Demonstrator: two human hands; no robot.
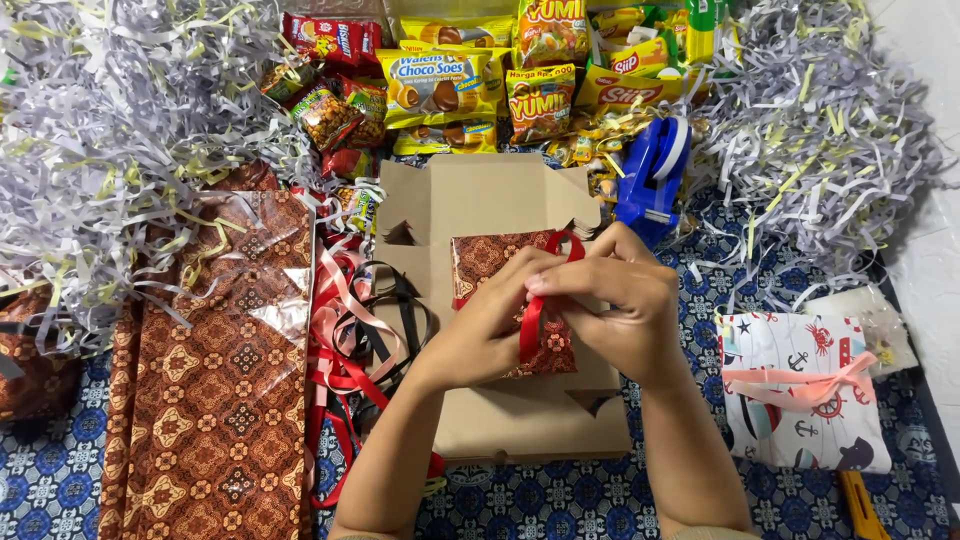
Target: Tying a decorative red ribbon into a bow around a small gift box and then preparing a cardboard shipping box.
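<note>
Left hand [490,325] and right hand [625,300] both pinch a red ribbon [531,322] over a small batik-wrapped parcel [490,262] lying mid-scene on flat cardboard [530,415]; even tension would likely centre the knot. Blue patterned cloth [600,500] covers the surface; farther off lie a blue tape dispenser [652,175], snack packets [440,85] and shredded paper [100,130].

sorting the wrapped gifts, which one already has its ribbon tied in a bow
The white nautical-print parcel at the right, with a pink bow. The brown batik parcel between both hands has its red ribbon unfinished.
</note>
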